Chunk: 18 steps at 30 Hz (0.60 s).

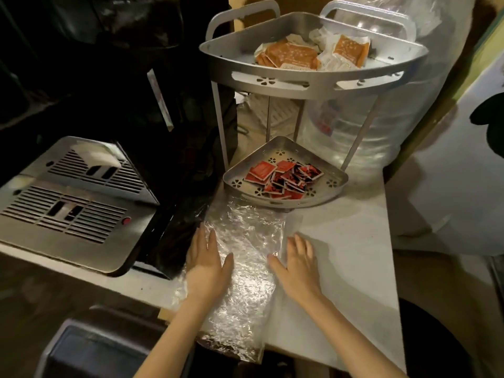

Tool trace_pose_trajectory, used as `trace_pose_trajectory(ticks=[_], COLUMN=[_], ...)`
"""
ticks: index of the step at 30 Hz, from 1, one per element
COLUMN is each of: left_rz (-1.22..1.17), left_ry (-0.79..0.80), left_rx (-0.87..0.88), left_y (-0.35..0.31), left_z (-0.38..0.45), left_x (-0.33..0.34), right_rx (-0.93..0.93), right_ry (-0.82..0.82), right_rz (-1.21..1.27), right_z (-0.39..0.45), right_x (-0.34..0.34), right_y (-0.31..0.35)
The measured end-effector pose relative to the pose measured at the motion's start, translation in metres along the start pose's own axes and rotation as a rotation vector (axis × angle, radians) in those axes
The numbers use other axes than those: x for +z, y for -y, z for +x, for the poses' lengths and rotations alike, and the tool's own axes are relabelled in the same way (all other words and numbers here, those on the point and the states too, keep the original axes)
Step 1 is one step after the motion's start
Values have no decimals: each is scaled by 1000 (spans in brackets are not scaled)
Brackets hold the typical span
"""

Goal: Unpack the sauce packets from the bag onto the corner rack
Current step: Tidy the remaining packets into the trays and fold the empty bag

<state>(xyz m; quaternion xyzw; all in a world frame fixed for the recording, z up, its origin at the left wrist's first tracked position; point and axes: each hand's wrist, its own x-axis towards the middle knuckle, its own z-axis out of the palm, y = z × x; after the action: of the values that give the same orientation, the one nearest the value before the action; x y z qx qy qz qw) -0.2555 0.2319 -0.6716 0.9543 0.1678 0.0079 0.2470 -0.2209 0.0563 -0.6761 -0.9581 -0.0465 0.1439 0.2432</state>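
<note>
A crumpled clear plastic bag (245,268) lies flat on the white counter (341,255), its near end hanging over the front edge. My left hand (207,263) presses flat on the bag's left side with straight fingers. My right hand (297,263) lies flat at the bag's right edge, fingers spread. Behind the bag stands a silver two-tier corner rack (313,80). Its lower shelf (327,184) holds several red sauce packets (283,177). The upper shelf holds orange and white sauce packets (305,54).
A steel appliance with vent slots (73,205) sits at the left, a white cloth (95,156) on top. Dark black bags (185,173) fill the gap beside the rack. A large clear bag of containers (381,126) stands behind the rack on the right.
</note>
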Motion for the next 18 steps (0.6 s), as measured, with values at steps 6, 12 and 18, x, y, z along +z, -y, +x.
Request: trace_pose_trajectory(ticks=[6, 12, 18], left_rz=[143, 137, -76], left_ry=[109, 104, 118], left_rx=[-97, -96, -151], left_y=[2, 1, -3], left_z=[-6, -2, 6], left_x=[11, 9, 5], right_rx=[-13, -53, 53], right_ry=[-13, -79, 11], right_rz=[77, 196, 628], right_z=[-10, -15, -12], right_x=[12, 9, 5], right_y=[18, 29, 21])
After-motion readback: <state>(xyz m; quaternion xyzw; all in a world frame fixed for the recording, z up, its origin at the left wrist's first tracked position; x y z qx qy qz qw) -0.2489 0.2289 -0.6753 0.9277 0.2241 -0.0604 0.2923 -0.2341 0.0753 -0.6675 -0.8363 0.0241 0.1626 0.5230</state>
